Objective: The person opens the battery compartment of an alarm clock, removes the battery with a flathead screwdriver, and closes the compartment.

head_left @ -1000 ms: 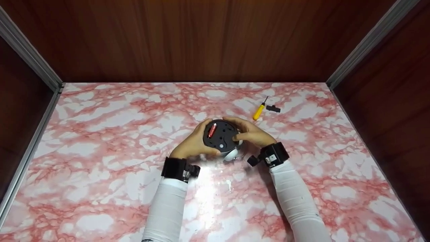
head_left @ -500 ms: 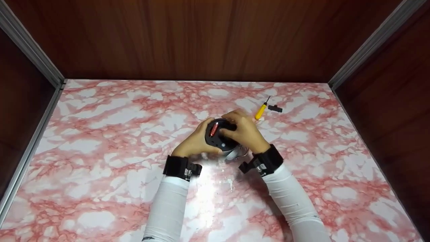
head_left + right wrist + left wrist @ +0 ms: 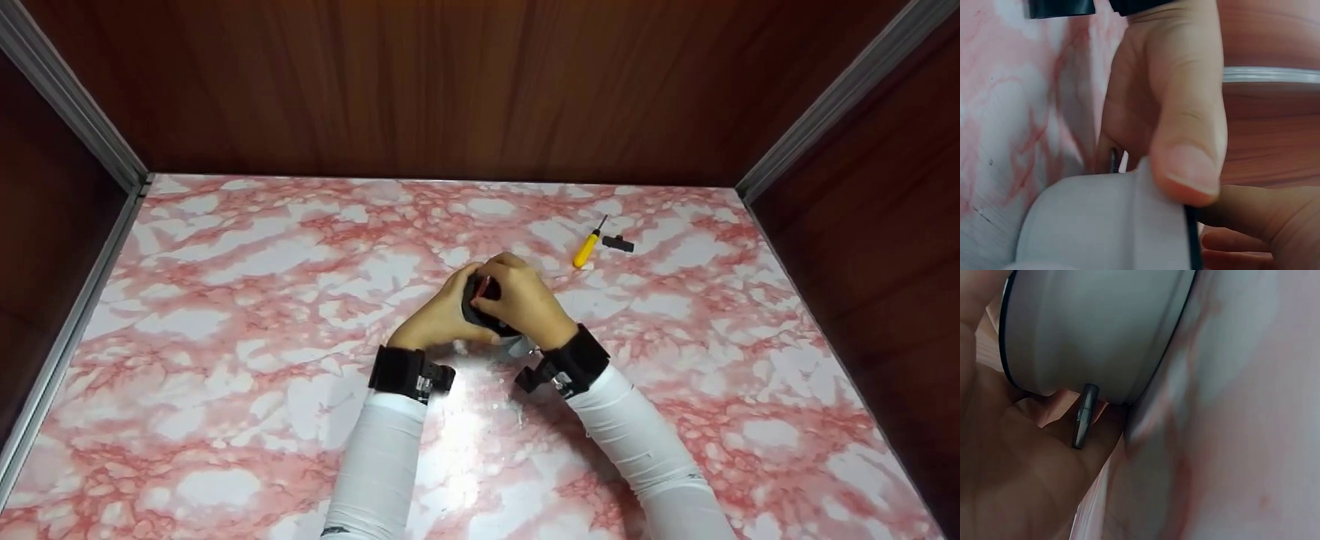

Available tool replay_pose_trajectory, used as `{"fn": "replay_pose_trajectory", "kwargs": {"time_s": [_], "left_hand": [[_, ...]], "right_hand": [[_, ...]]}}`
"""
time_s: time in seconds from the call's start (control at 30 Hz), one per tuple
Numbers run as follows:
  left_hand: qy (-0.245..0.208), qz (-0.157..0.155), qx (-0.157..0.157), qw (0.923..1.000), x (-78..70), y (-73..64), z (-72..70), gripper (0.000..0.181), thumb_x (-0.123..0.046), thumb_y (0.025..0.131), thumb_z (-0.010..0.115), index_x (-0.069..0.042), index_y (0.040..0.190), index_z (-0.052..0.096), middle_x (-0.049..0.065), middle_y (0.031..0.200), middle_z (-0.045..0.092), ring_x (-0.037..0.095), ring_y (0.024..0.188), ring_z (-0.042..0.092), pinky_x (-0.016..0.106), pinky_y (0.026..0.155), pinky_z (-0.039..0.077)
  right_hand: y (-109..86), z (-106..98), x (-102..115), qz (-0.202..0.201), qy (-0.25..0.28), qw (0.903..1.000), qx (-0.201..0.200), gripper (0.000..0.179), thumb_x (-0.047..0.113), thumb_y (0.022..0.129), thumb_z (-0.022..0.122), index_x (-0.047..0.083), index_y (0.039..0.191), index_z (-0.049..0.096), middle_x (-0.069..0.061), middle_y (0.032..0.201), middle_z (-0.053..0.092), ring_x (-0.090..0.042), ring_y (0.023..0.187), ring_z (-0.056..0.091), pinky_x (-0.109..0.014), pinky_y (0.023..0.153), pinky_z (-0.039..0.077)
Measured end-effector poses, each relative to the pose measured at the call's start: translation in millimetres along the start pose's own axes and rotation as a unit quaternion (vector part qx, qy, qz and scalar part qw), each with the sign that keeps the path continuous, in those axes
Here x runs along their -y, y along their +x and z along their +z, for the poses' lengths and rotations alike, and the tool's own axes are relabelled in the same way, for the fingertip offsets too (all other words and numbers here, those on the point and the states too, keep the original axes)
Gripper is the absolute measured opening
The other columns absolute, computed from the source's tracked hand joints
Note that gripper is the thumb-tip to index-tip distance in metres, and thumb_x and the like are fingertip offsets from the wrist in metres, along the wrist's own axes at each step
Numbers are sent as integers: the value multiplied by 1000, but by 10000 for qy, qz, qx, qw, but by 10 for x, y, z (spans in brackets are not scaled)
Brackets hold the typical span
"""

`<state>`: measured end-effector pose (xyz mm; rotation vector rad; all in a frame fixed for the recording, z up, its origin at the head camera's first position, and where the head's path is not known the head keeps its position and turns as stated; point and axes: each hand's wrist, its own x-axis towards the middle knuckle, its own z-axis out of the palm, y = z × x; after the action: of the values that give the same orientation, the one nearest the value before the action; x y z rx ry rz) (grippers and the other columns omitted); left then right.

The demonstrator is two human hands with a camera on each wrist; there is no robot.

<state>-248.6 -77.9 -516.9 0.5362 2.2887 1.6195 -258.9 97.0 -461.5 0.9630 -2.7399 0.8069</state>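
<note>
In the head view, an alarm clock [image 3: 471, 309] stands mid-table with its black back facing up. My left hand [image 3: 439, 315] grips its left side. Curled over the back, my right hand [image 3: 525, 296] pinches a red battery [image 3: 482, 287] in the back's slot between thumb and fingers, covering much of the black face. The left wrist view shows the clock's white casing [image 3: 1100, 332] and a short metal leg [image 3: 1085, 416] above my left palm. From the right wrist, my left thumb [image 3: 1190, 174] presses the rim, and part of my right hand [image 3: 1258, 211] appears beyond it.
A yellow-handled screwdriver [image 3: 587, 250] lies right of the hands, beside a small black cover [image 3: 619, 244]. Brown wood-grain panels [image 3: 442, 90] with metal corner strips enclose the marbled red-and-white table [image 3: 225, 360] at the back and sides.
My right hand has moved left from the clock's right edge, across its back to the battery. My left hand keeps its grip on the clock. The screwdriver and black cover stay put.
</note>
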Motion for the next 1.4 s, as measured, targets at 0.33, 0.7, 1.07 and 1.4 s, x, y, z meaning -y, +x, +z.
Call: {"fn": "replay_pose_trajectory", "kwargs": {"time_s": [0.33,0.7,1.07,1.4], "left_hand": [[-63,77,-19,9999,8,22,11,119,-27,69,96,-17,161,21,8,162,24,20,142,35,37,117,30],[-54,106,-37,9999,12,22,28,121,-26,67,97,-13,160,21,10,162,24,20,143,33,35,118,28],[-140,103,-39,9998,5,5,21,122,-29,68,97,-17,162,19,6,162,25,17,142,34,34,116,30],[-197,56,-63,9998,22,12,10,122,-29,67,97,-14,161,20,6,160,27,17,141,36,36,116,30]], "right_hand": [[12,21,15,8,-99,9999,115,30,2,82,80,-7,109,70,-20,111,63,-33,104,62,-40,91,54],[8,44,5,71,-90,9998,141,31,2,82,81,-8,109,70,-20,111,64,-32,103,63,-39,91,54],[14,62,-8,-241,-148,9996,30,12,-2,80,76,-7,92,74,-19,107,65,-30,98,64,-37,87,55],[24,89,-3,-287,-274,9992,-50,10,-2,80,73,-4,89,74,-17,100,66,-28,90,64,-36,80,56]]}}
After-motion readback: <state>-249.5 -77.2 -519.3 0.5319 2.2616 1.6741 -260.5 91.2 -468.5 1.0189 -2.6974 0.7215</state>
